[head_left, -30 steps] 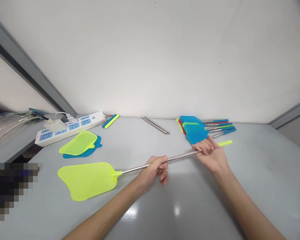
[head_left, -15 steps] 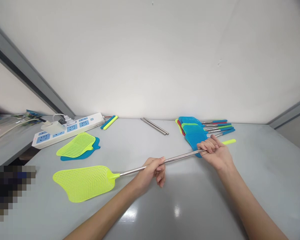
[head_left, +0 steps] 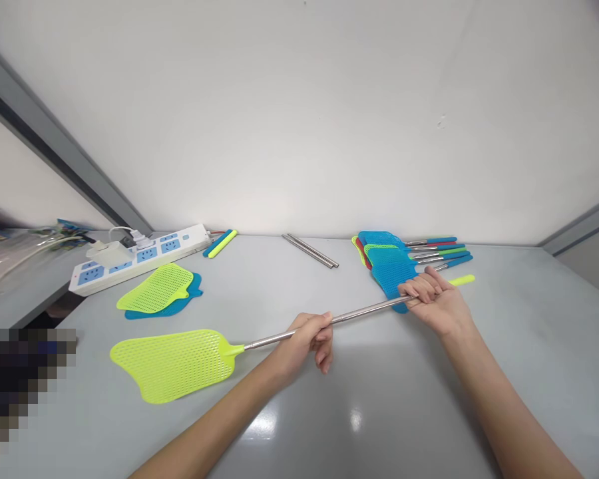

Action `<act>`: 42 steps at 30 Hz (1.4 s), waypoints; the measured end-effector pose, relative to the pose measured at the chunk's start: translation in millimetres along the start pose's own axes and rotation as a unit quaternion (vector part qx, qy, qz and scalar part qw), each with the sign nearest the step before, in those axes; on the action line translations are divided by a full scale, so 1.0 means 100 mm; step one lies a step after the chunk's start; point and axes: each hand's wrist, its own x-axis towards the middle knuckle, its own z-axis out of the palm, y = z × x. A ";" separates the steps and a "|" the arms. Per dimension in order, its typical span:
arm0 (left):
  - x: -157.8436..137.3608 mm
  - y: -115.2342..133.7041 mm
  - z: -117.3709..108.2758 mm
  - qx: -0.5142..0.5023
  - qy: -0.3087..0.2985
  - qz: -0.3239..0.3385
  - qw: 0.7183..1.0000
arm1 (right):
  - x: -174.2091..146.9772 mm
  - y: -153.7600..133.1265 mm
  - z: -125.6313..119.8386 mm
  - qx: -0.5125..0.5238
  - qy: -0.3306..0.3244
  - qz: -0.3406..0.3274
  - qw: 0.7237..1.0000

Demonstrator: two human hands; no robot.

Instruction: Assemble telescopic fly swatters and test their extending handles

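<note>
A fly swatter (head_left: 174, 364) with a yellow-green mesh head and an extended metal rod lies across both my hands, its head to the left. My left hand (head_left: 309, 339) is closed around the middle of the rod. Further right, my right hand (head_left: 436, 303) has its fingers wrapped round the rod near the yellow-green grip (head_left: 462, 280), palm turned up. Just behind the right hand is a pile of finished-looking swatters (head_left: 392, 266) with blue, red and green heads; the hand hides part of it.
A yellow-green swatter head (head_left: 157, 288) overlaps a blue swatter head (head_left: 192, 291) at left. Behind them is a white power strip (head_left: 144, 263) with plugs. Blue and yellow-green handle grips (head_left: 220, 243) lie beside it. Two metal rods (head_left: 310, 251) rest near the wall.
Both hands keep their hold on the swatter. The whole scene sits slightly further right in the picture; the hands and swatter show hardly any movement against the table.
</note>
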 end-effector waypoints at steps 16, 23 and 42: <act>0.01 -0.02 -0.01 0.082 0.041 0.013 0.996 | 0.04 0.02 -0.06 -0.064 -0.007 0.000 0.998; -0.06 -0.03 -0.05 0.216 0.120 0.088 0.965 | 0.07 -0.05 -0.09 -0.033 0.015 -0.027 0.999; -0.12 -0.02 0.03 0.187 0.052 0.060 0.979 | -0.07 0.41 0.12 -0.035 -0.096 0.016 0.995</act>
